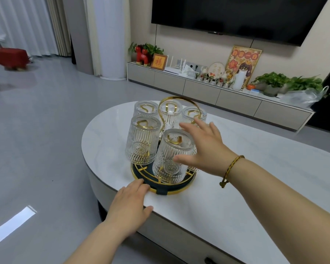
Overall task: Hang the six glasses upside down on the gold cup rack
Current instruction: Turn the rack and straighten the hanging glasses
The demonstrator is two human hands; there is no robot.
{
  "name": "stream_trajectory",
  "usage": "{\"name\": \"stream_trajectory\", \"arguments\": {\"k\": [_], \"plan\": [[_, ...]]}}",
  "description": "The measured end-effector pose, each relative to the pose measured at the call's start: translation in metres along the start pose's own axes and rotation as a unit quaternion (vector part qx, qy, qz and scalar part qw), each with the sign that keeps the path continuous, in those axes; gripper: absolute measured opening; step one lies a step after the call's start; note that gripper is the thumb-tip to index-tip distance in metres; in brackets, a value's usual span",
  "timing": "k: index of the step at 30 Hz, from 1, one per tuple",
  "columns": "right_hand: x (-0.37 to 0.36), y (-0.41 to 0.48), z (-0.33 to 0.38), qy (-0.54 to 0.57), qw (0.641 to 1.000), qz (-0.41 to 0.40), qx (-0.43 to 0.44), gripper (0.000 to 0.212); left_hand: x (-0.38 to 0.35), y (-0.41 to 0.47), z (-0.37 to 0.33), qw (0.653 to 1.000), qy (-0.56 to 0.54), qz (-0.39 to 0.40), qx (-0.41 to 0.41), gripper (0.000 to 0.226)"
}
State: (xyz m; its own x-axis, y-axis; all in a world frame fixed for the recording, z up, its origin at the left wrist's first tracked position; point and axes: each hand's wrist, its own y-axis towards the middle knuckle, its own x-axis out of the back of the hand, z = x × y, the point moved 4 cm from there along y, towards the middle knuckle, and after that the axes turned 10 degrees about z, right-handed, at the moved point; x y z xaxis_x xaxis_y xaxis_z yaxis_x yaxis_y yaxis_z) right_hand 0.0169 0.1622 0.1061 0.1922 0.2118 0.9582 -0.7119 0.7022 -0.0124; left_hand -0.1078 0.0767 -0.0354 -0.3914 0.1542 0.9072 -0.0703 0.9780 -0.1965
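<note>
- The gold cup rack [161, 190] stood on the near end of the white oval table [255, 168], its round dark tray ringed in gold and its tall gold loop handle [179, 101] rising at the back.
- Ribbed clear glasses hung upside down on its prongs; I could count five plainly: the back-left glass [144, 109], the back-middle glass [169, 115], the back-right glass [193, 115], the left glass [142, 141] and the front glass [171, 155].
- Behind my right hand [202, 147] a little more ribbed glass showed low down, at the rack's right side, but I could not tell for sure whether it was a sixth glass.
- My right hand was spread wide with fingers apart, gripping nothing; the thumb lay in front of the front glass's right side, and whether it touched the glass I could not tell.
- A braided cord bracelet [230, 169] sat on my right wrist.
- My left hand [130, 206] lay flat and loose on the table's near edge, holding nothing, fingertips touching the front-left rim of the rack's tray.
- Further off, a low TV cabinet [217, 96] ran along the wall with potted plants [286, 83] on it, under a wall-mounted television [236, 14].
</note>
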Motion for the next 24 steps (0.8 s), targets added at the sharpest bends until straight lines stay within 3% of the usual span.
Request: {"name": "stream_trajectory", "arguments": {"k": [24], "plan": [[0.000, -0.009, 0.009, 0.029, 0.998, -0.042, 0.021, 0.080, 0.000, -0.001, 0.000, 1.000, -0.012, -0.001, 0.005, 0.057]]}}
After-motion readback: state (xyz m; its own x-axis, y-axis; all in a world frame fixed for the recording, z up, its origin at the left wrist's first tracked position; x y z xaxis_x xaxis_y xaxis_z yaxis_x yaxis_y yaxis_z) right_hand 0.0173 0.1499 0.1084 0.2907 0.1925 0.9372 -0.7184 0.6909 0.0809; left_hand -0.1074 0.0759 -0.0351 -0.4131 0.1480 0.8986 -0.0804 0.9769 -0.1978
